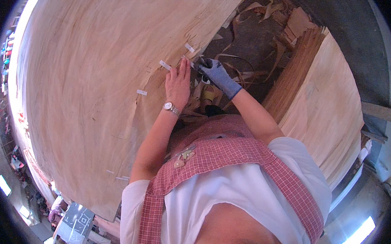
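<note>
A large pale wood veneer sheet (100, 71) spreads out on my left, its near edge split in places. My left hand (178, 86), bare and wearing a wristwatch (171, 107), lies on it with fingers stretched towards the edge. Short white tape strips are stuck around it: one strip (189, 47) beyond the fingertips, another strip (165, 65) beside the fingers and a third strip (142, 92) to the left. My right hand (219, 76), in a grey-blue glove with dark fingers, is at the sheet's edge beside the left fingertips. Its fingers are curled closed; what they hold is hidden.
To my right stands a thick stack of veneer sheets (326, 103) with brown layered edges. Between the sheet and the stack, torn veneer scraps (275, 55) litter the dark floor. A yellow shoe (209, 93) shows below my hands. At the lower left is a dark board (76, 222) with white markings.
</note>
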A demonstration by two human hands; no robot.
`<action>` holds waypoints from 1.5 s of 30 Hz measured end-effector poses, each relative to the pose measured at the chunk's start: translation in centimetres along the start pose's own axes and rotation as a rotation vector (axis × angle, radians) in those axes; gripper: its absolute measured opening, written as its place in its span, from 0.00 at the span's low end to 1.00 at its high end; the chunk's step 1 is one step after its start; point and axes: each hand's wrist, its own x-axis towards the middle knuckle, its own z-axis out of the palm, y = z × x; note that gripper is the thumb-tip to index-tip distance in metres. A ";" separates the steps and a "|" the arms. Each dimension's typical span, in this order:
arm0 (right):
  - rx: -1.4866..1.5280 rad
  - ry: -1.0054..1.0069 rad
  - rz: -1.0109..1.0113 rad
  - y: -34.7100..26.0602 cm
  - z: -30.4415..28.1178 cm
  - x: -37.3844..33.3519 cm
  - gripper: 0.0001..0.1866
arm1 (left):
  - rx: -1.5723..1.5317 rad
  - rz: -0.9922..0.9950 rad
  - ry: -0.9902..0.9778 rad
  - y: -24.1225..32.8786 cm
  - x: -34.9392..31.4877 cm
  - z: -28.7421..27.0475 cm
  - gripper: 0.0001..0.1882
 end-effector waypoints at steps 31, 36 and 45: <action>-0.669 -0.498 -0.604 -19.3 19.2 -8.4 0.18 | -0.134 -1.116 0.380 -22.9 -25.8 -4.2 0.29; -1.163 -0.254 -0.869 -16.9 16.3 8.2 0.29 | 0.026 -1.387 0.077 -18.9 -27.4 -5.3 0.37; -1.254 -0.383 -0.873 -18.3 13.7 12.6 0.31 | -0.084 -1.460 0.007 -17.9 -28.6 -2.9 0.40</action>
